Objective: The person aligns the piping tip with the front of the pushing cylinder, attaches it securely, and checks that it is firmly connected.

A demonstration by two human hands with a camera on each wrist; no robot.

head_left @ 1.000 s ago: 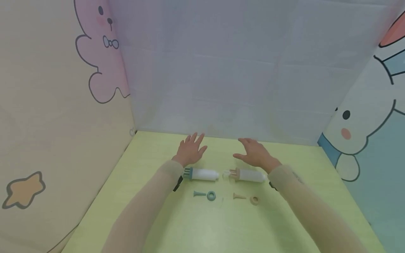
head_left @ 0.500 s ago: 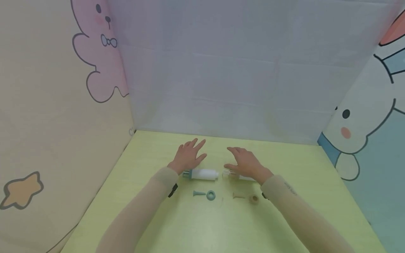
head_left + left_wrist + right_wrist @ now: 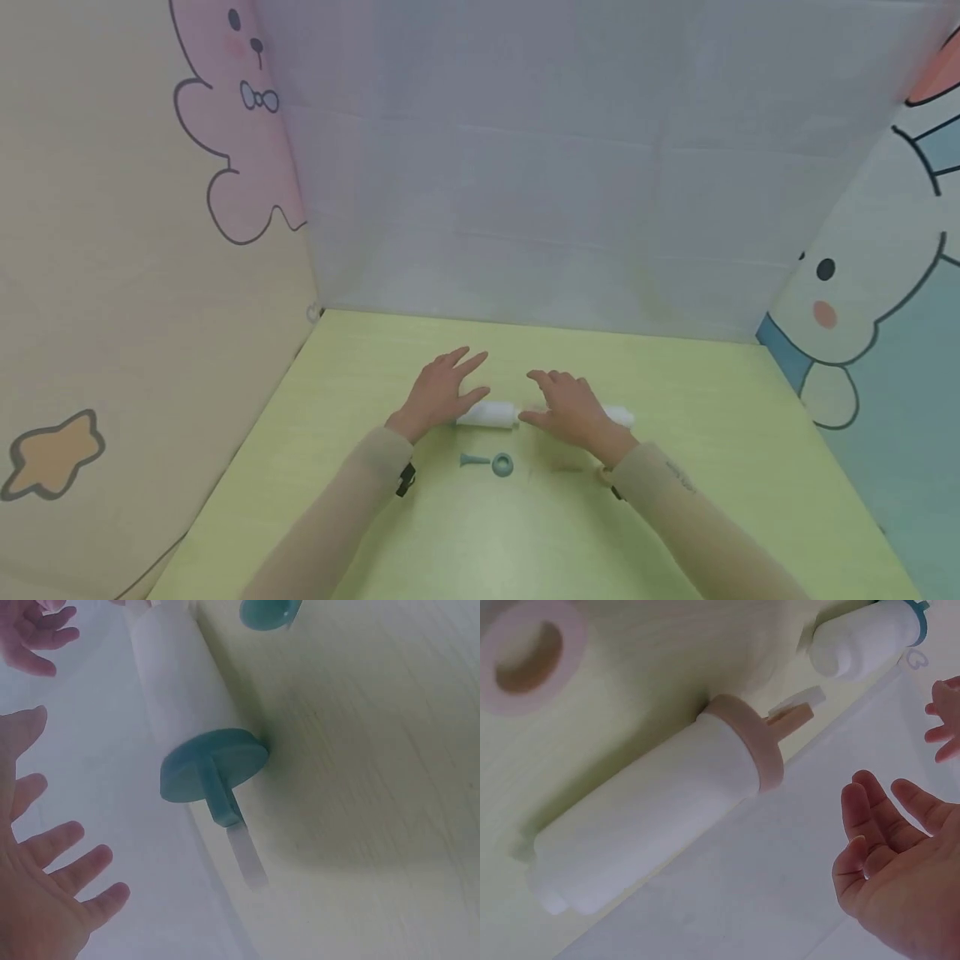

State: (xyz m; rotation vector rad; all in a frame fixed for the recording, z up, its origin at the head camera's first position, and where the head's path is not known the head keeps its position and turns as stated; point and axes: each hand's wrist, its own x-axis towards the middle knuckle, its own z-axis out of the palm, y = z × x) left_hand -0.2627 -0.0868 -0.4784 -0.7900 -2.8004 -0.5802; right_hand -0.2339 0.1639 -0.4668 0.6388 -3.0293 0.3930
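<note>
Two white tubes lie end to end on the yellow-green table [image 3: 675, 392]. The left tube [image 3: 489, 413] has a teal plunger end [image 3: 214, 766]. The right tube [image 3: 619, 415] has a pink collar [image 3: 754, 750]. My left hand [image 3: 444, 390] hovers with spread fingers [image 3: 60, 896] over the teal end, holding nothing. With its fingers just as straight, my right hand [image 3: 568, 407] hangs above the pink-collared tube [image 3: 652, 817] and hides most of it in the head view. Neither hand plainly touches a tube.
A teal nozzle [image 3: 472, 460] and teal ring [image 3: 502, 465] lie nearer to me than the left tube. A pink nozzle [image 3: 566, 468] and pink ring [image 3: 529, 656] lie by my right sleeve. Cartoon-printed walls close in the left, back and right.
Both hands have drawn back toward me, from beyond the tubes to right over them. The tubes and small parts have not moved.
</note>
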